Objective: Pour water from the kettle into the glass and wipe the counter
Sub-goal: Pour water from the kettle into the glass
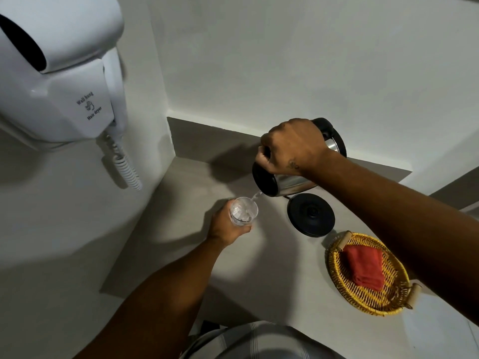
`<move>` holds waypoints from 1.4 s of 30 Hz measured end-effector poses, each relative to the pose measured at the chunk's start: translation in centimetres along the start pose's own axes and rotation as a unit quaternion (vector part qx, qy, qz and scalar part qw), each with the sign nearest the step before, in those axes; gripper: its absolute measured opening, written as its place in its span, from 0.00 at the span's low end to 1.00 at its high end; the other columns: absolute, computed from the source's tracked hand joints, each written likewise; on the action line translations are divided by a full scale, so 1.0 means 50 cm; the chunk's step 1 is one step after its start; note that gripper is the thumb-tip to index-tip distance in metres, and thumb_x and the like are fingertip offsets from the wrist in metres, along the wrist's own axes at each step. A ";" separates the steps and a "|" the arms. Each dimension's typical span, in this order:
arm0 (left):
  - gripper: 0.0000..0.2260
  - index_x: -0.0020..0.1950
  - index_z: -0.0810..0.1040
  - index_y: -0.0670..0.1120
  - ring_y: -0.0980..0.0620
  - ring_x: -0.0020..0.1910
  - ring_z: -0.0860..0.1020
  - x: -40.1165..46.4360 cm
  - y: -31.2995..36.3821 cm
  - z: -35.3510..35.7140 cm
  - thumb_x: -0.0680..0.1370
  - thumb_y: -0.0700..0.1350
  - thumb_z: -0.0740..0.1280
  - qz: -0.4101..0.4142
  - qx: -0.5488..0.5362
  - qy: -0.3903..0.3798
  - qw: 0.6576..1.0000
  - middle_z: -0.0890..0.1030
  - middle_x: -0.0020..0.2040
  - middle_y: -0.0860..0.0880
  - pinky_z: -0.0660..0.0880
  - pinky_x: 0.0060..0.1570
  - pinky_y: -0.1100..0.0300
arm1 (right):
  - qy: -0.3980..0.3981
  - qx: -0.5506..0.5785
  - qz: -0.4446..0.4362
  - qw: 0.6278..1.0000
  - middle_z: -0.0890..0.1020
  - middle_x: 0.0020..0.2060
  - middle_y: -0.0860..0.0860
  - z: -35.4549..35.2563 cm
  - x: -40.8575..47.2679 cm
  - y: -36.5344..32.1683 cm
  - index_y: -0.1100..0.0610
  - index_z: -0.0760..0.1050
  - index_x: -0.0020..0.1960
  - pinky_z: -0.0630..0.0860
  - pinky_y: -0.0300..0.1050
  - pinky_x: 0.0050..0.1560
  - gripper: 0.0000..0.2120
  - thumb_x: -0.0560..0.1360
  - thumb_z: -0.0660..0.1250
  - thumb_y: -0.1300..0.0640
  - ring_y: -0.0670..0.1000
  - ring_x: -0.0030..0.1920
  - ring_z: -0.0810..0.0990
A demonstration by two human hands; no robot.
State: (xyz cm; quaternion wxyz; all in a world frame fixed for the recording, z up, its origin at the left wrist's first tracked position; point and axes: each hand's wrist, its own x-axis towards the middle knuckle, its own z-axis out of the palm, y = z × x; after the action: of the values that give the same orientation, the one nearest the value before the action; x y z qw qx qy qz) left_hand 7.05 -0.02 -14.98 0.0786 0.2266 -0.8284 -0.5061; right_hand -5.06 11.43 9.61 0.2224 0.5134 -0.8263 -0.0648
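right hand [290, 149] fingers wrap the heavy steel kettle [293, 182] handle; left hand [225, 226] fingers clasp the slippery, fragile glass [244, 211].

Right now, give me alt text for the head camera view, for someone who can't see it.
The right hand tips a steel kettle, pouring water into a glass held by the left hand over a grey counter. Beside them lie the kettle's black base and a wicker basket holding a red cloth; a hair dryer hangs on the wall at left.
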 end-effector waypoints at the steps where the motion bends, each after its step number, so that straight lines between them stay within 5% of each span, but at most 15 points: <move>1: 0.38 0.66 0.75 0.50 0.55 0.56 0.77 0.000 0.000 0.000 0.59 0.45 0.85 0.000 0.002 0.001 1.000 0.81 0.58 0.53 0.72 0.54 0.66 | 0.002 0.001 0.000 1.000 0.71 0.22 0.50 -0.002 0.001 0.001 0.55 0.70 0.28 0.60 0.38 0.30 0.17 0.73 0.58 0.48 0.51 0.21 0.67; 5: 0.38 0.67 0.75 0.49 0.57 0.55 0.76 -0.002 0.004 -0.003 0.59 0.45 0.85 -0.003 0.007 -0.001 1.000 0.79 0.56 0.55 0.70 0.53 0.69 | 0.006 0.006 0.002 1.000 0.70 0.22 0.50 -0.007 0.002 0.002 0.55 0.69 0.28 0.60 0.38 0.31 0.17 0.73 0.57 0.49 0.51 0.21 0.66; 13: 0.38 0.67 0.75 0.48 0.52 0.58 0.78 -0.004 0.007 -0.005 0.59 0.43 0.84 0.002 -0.004 0.001 1.000 0.80 0.57 0.52 0.75 0.59 0.59 | 0.012 0.010 0.009 1.000 0.71 0.22 0.50 -0.003 0.001 0.000 0.55 0.70 0.28 0.60 0.39 0.31 0.17 0.73 0.57 0.48 0.52 0.21 0.66; 17: 0.37 0.66 0.76 0.48 0.57 0.55 0.75 -0.008 0.015 -0.009 0.60 0.44 0.84 0.006 0.011 0.006 1.000 0.77 0.54 0.56 0.69 0.53 0.69 | 0.011 0.008 0.010 1.000 0.71 0.23 0.50 -0.002 0.000 -0.001 0.55 0.70 0.29 0.58 0.38 0.31 0.18 0.73 0.57 0.47 0.51 0.21 0.66; 28: 0.37 0.66 0.77 0.48 0.58 0.53 0.75 -0.010 0.018 -0.010 0.59 0.44 0.85 -0.001 0.014 0.007 1.000 0.79 0.55 0.54 0.66 0.50 0.76 | -0.013 0.021 0.015 1.000 0.73 0.25 0.50 0.001 -0.004 0.006 0.54 0.73 0.32 0.63 0.40 0.32 0.18 0.74 0.56 0.46 0.51 0.24 0.70; 42: 0.36 0.66 0.76 0.47 0.57 0.56 0.75 -0.007 0.017 -0.007 0.61 0.44 0.84 -0.004 0.023 -0.003 1.000 0.79 0.57 0.53 0.68 0.54 0.69 | -0.003 0.058 0.066 0.996 0.71 0.23 0.50 0.022 -0.022 0.014 0.55 0.71 0.30 0.63 0.40 0.31 0.17 0.73 0.59 0.46 0.53 0.23 0.69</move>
State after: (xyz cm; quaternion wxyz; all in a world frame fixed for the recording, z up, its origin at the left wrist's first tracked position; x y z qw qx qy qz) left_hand 7.22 0.18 -14.03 0.0689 0.2300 -0.8391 -0.4882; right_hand -5.69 12.58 8.54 0.1940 0.4696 -0.8613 -0.0034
